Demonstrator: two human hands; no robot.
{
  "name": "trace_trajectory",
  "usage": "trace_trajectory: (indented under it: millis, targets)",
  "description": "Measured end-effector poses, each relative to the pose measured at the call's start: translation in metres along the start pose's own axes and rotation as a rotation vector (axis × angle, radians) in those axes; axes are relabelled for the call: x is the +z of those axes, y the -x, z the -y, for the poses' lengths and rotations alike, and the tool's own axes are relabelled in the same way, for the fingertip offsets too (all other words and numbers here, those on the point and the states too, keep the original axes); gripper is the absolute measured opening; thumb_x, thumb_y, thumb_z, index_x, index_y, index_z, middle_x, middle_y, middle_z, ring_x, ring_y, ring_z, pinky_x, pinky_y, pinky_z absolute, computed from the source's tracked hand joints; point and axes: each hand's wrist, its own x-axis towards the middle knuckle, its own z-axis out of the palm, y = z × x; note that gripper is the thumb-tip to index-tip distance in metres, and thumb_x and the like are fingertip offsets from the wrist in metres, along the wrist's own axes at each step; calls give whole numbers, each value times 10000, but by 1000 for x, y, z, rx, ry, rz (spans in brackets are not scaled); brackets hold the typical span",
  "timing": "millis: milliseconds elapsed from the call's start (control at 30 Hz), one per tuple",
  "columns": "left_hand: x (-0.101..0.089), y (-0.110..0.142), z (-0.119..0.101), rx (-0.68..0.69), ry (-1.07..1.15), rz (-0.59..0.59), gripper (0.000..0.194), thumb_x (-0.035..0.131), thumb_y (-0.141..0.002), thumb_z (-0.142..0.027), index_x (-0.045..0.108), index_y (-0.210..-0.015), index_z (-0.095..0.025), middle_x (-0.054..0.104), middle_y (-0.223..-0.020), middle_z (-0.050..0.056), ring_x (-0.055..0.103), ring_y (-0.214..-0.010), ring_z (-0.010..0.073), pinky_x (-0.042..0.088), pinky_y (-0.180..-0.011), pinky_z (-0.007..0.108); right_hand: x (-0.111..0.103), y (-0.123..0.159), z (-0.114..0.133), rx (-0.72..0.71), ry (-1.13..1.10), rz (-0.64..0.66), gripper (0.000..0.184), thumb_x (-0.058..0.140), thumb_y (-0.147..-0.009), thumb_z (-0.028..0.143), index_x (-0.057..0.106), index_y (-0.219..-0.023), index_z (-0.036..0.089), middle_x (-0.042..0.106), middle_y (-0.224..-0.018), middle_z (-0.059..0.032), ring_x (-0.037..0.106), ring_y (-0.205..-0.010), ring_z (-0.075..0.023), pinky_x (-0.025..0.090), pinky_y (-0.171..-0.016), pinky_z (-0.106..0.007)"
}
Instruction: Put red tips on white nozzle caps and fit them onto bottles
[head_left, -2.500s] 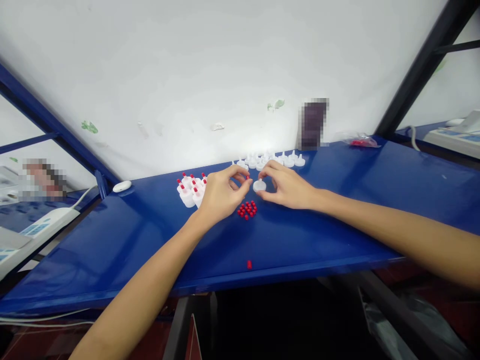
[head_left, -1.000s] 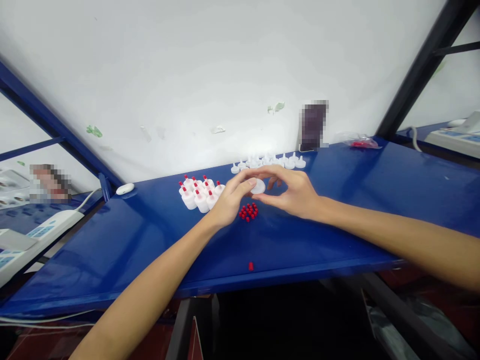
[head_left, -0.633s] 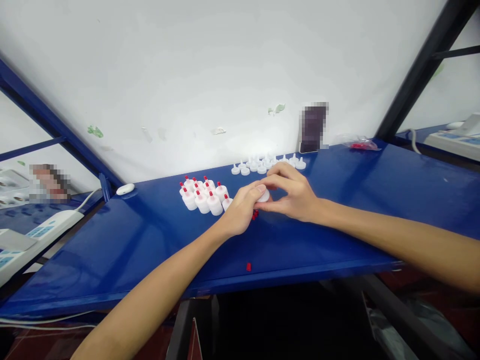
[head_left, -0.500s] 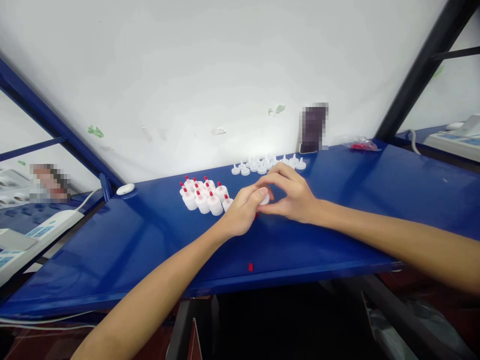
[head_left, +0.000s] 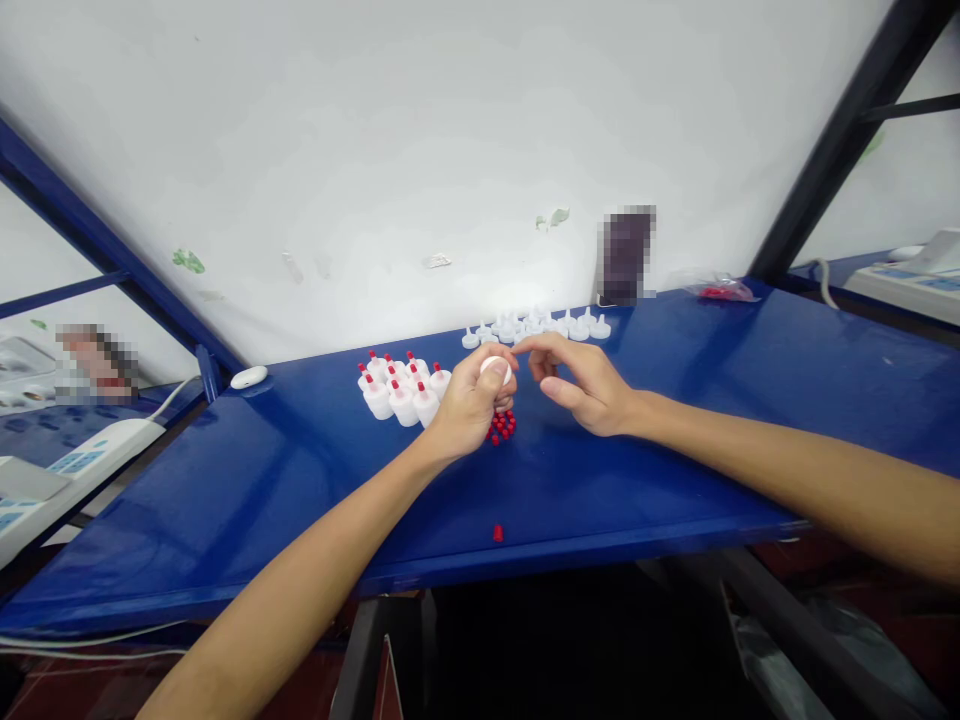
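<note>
My left hand is closed round a white plastic cap, lifted a little above the blue table. My right hand hovers just to the right of it, fingers loosely curled and apart, holding nothing. Under the hands lies a small pile of red tips. To the left stands a cluster of white caps with red tips fitted. Behind the hands is a row of plain white caps.
One stray red tip lies near the table's front edge. A white oval object sits at the back left, a plastic bag with red pieces at the back right. White devices stand on side tables. A dark frame post rises on the right.
The white cap has passed from between both hands into my left hand alone. My right hand has let go and drawn slightly right; the red pile shows again.
</note>
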Motion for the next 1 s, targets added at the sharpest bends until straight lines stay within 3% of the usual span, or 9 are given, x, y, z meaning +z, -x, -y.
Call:
trace_trajectory:
  millis: [267,467,533,600,667,767,867,1000]
  targets:
    - [-2,-2,-11,86,-27,-39,426,630,-843,-603,501,-874,-198,358,-595,-82,278,-514,72,266,-513,233,0,0,0,1,30,-17,345,468,-991,426,534,-1242,198,558,-794,3,527,-682,-148,456,-633,-299]
    - [-21,-6,-23,224,-107,-110,351,565,-908,-549,527,-890,-200,366,-595,-66,316,-531,95,297,-526,244,-1,1,0,19,64,16,317,494,-979,377,539,-1233,192,564,-808,2,529,-669,-140,461,-630,-290]
    - [-29,-4,-32,267,-254,-142,318,613,-892,-513,523,-945,-212,405,-635,-57,354,-553,104,328,-546,252,-1,1,0,27,99,39,302,511,-973,359,549,-1219,188,573,-817,1,533,-664,-135,460,-623,-282]
    - [-37,-2,-41,316,-562,-168,276,658,-885,-443,534,-992,-221,475,-703,-40,407,-587,112,362,-584,266,-1,1,1,29,138,62,289,524,-968,342,561,-1207,183,586,-831,-3,544,-673,-133,464,-632,-279]
    - [-44,-1,-48,388,-934,-122,202,560,-952,-405,585,-928,-206,541,-795,6,487,-687,141,411,-684,304,-1,0,1,31,163,84,264,534,-963,325,583,-1175,176,604,-836,-9,560,-685,-134,470,-648,-278]
    - [-54,-2,-50,409,-1296,1,384,376,-1019,-353,637,-797,-181,543,-860,60,524,-817,196,419,-790,365,1,-1,4,28,169,121,177,536,-951,282,631,-1043,164,626,-793,-10,555,-649,-124,458,-638,-265]
    - [-62,-4,-48,323,-1388,51,438,333,-1028,-332,660,-783,-174,510,-794,52,516,-763,200,417,-749,362,4,-1,9,7,174,182,143,527,-938,231,649,-916,159,620,-746,-5,530,-621,-112,426,-615,-249]
    - [-66,-6,-46,267,-1380,78,417,361,-1025,-344,685,-828,-170,553,-808,56,545,-765,195,425,-739,341,8,-1,14,-32,181,265,155,514,-925,194,660,-884,163,622,-747,0,509,-613,-103,396,-603,-243]
